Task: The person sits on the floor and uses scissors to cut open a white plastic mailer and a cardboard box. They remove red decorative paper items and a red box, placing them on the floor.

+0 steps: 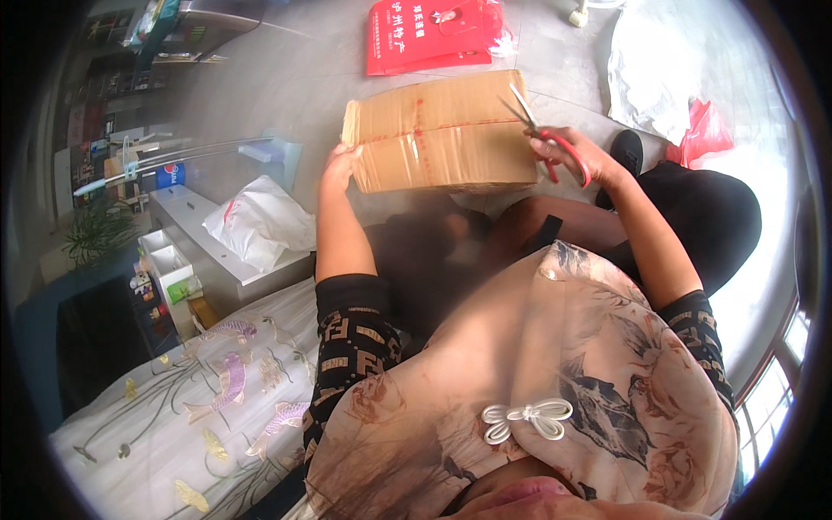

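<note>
A taped cardboard box [448, 140] is held in front of me, with clear tape and red print along its upper face. My left hand [339, 168] grips the box's left end. In my right hand [575, 151] is a pair of scissors [548, 134] with red handles, its blades parted and pointing up and left across the box's right end. The fingers of that hand also lie close to the box's right edge; whether they press on it I cannot tell.
Red printed bags [426, 36] lie on the tiled floor beyond the box. A white plastic bag [260, 221] rests on a grey cabinet [188, 211] at left. Silvery sheeting [650, 71] and red plastic [701, 133] lie at right, near my shoe [626, 153]. Embroidered fabric [214, 396] spreads at lower left.
</note>
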Demonstrator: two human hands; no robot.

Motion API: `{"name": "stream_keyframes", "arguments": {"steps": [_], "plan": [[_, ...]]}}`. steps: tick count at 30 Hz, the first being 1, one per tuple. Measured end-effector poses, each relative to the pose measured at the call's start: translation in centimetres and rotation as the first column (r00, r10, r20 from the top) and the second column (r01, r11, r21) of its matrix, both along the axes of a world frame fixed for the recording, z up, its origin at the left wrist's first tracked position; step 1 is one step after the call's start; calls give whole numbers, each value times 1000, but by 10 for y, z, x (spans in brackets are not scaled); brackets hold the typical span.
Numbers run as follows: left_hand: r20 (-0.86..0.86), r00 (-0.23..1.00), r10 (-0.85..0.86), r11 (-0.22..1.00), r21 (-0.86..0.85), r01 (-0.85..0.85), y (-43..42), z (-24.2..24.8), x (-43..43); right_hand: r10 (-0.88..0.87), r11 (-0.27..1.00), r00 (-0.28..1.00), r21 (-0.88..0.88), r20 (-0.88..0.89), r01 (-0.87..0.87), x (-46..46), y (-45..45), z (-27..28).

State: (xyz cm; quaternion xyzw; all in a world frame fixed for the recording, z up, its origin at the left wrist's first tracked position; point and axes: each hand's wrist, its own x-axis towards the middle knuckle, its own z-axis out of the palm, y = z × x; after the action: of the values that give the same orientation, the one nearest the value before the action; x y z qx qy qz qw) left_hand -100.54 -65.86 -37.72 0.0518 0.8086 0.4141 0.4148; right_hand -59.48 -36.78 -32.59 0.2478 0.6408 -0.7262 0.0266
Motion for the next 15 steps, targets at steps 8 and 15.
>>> {"name": "stream_keyframes", "arguments": {"steps": [8, 15], "plan": [[-282, 958, 51, 854, 510, 105, 92, 60, 105, 136, 926, 978, -332, -155, -182, -40, -38, 33], [-435, 772, -463, 679, 385, 625, 106, 119, 162, -44, 983, 876, -178, -481, -49, -64, -39, 51]]}}
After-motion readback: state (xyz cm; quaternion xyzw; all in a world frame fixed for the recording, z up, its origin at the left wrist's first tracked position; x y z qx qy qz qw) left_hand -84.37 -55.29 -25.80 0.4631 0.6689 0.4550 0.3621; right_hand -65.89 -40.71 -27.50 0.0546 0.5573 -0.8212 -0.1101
